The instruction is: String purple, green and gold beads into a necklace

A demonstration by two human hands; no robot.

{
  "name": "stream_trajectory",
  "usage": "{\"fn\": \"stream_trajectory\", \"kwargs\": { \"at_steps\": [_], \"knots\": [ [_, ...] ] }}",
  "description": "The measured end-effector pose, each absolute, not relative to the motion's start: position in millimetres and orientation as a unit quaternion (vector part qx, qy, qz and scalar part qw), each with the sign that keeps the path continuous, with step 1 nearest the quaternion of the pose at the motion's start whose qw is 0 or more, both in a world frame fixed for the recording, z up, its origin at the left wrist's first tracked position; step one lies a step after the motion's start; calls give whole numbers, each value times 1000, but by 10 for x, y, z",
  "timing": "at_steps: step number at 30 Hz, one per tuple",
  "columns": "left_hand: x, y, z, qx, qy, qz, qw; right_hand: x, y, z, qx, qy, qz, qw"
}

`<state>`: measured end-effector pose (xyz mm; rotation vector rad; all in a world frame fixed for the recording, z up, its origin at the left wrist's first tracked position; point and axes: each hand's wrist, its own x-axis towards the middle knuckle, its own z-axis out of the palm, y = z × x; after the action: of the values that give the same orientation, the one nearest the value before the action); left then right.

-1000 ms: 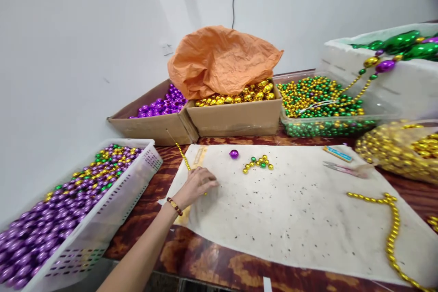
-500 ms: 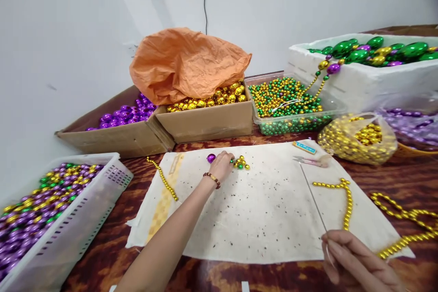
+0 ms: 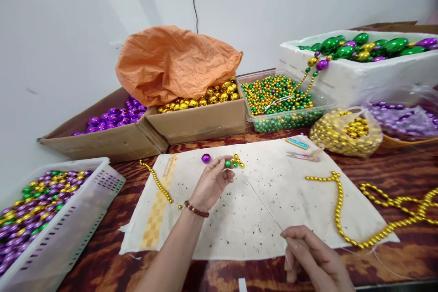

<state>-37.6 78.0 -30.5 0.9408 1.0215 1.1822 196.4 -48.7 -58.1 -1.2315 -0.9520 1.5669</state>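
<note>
My left hand, palm partly turned up, pinches a green bead between thumb and forefinger. Just beyond it lie a few small gold beads and another green bead. A larger purple bead rests on the cloth left of those fingers. At the lower right, my right hand is closed on a long thin needle; its tip points up and left towards my left hand. A pale thread hangs below the right fingers. Gold bead strands lie on the cloth's left and right sides.
The white cloth covers the table's middle. Scissors and a small blue packet lie at its back right. Behind stand cardboard boxes, a clear bead tub and a foam box. A white basket stands left.
My left hand has turned palm-up and drawn back slightly from the bead pile with a green bead. My right hand has brought the needle leftward, closer to it. The view has shifted slightly.
</note>
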Motion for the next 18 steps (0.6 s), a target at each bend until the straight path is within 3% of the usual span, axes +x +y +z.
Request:
{"fn": "stream_trajectory", "kwargs": {
  "at_steps": [2, 5, 18],
  "knots": [
    [-285, 613, -256, 297, 370, 547, 689, 1938, -489, -567, -493, -406, 624, 450],
    [-187, 491, -237, 208, 335, 569, 722, 1926, -499, -563, -486, -435, 620, 436],
    [-40, 385, -298, 166, 343, 589, 713, 1879, -545, -614, -484, -479, 603, 416]
  ]
}}
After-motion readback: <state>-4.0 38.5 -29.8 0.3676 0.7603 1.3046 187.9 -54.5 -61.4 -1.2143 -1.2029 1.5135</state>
